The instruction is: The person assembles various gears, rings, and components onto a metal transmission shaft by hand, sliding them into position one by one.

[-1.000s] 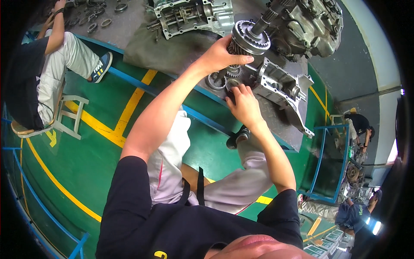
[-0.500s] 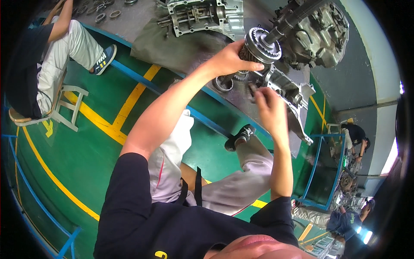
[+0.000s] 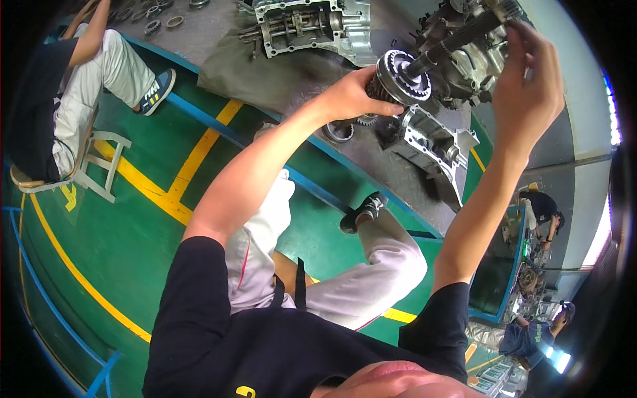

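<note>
My left hand (image 3: 352, 96) is wrapped around a gear assembly (image 3: 402, 76) with a toothed rim, its thumb lying along the near side. Out of the gear a long dark splined shaft (image 3: 458, 41) slants up to the right. My right hand (image 3: 531, 83) is raised at the shaft's far end, its fingers curled together against or just beside the tip. Whatever those fingers pinch, if anything, is hidden. Below the gear, an open metal housing half (image 3: 431, 136) rests on the bench, and a ring gear (image 3: 339, 131) lies near the bench edge.
Behind the shaft stands a large gearbox casing (image 3: 474, 69). Another open housing (image 3: 298, 26) with rods inside lies at the back on a dark mat (image 3: 245, 73). Loose rings (image 3: 152, 26) are scattered at the far left. A person (image 3: 60, 106) sits on a stool (image 3: 103, 166) at left.
My right hand has gone from beside the housing half up and to the right, to the shaft's far end. My left hand keeps its hold on the gear assembly.
</note>
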`<state>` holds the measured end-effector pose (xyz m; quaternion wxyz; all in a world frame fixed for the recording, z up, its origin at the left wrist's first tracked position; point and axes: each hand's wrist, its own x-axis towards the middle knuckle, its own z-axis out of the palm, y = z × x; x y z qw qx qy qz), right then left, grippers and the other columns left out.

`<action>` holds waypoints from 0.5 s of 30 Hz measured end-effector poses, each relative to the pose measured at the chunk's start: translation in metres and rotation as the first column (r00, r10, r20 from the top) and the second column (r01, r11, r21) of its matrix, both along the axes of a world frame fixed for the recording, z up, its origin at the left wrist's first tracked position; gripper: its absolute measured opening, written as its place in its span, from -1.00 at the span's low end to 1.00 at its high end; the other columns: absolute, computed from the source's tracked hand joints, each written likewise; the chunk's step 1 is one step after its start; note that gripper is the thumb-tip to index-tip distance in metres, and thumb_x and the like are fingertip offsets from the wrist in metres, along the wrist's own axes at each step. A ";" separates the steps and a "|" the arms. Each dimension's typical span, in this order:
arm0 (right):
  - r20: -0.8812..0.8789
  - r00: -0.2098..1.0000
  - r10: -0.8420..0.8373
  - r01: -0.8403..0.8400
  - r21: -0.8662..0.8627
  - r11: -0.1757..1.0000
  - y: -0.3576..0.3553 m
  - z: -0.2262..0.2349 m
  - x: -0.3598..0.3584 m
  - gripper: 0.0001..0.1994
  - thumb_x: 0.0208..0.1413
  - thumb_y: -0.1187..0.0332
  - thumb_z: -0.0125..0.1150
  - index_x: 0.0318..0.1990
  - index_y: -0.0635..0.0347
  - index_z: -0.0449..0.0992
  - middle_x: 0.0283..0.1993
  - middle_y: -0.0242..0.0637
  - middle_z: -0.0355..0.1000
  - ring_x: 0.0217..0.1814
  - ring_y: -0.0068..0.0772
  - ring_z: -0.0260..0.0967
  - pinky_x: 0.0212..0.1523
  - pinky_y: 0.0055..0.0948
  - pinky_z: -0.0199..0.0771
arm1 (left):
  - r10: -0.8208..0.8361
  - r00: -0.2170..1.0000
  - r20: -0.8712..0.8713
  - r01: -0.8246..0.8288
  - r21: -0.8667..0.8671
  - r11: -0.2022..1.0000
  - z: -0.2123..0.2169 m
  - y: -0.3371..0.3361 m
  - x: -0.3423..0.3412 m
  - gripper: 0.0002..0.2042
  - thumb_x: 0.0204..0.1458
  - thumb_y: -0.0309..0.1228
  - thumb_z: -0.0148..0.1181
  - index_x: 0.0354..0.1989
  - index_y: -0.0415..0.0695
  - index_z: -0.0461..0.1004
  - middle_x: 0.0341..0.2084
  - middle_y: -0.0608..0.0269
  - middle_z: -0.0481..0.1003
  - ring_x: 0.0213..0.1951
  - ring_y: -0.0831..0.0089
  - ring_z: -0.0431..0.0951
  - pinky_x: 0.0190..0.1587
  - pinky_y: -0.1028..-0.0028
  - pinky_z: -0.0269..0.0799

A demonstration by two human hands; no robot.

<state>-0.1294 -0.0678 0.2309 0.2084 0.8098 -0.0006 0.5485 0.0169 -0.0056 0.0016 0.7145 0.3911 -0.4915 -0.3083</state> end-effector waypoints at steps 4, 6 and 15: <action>-0.063 0.992 0.110 -0.107 0.062 0.992 0.007 -0.042 0.000 -0.93 0.12 0.50 0.35 -0.24 0.16 0.64 -0.28 -0.27 0.56 -0.27 -0.22 0.56 -0.18 -0.38 0.55 | -0.013 1.000 0.008 0.013 0.034 0.999 -0.003 0.003 0.002 -0.32 -0.18 -0.29 0.63 0.15 -0.23 0.47 0.01 0.20 0.59 0.07 0.43 0.51 0.26 0.39 0.31; -0.161 0.983 0.092 -0.075 0.112 0.991 0.018 -0.062 -0.005 -0.90 0.10 0.52 0.35 -0.23 0.21 0.61 -0.27 -0.24 0.55 -0.24 -0.19 0.53 -0.19 -0.34 0.53 | -0.009 1.000 -0.004 0.009 0.010 1.000 -0.004 0.000 0.000 -0.32 -0.20 -0.25 0.63 0.13 -0.21 0.49 -0.03 0.21 0.61 0.04 0.44 0.53 0.24 0.39 0.33; -0.173 0.966 0.194 -0.061 0.573 0.817 -0.001 -0.111 -0.018 -0.56 0.10 0.29 0.45 0.10 0.26 0.53 0.11 -0.11 0.49 0.08 -0.20 0.49 -0.01 -0.32 0.52 | 0.033 0.998 0.050 -0.032 -0.023 0.999 -0.003 -0.004 0.002 -0.35 -0.18 -0.20 0.62 0.10 -0.21 0.50 -0.06 0.21 0.62 0.00 0.43 0.55 0.18 0.39 0.38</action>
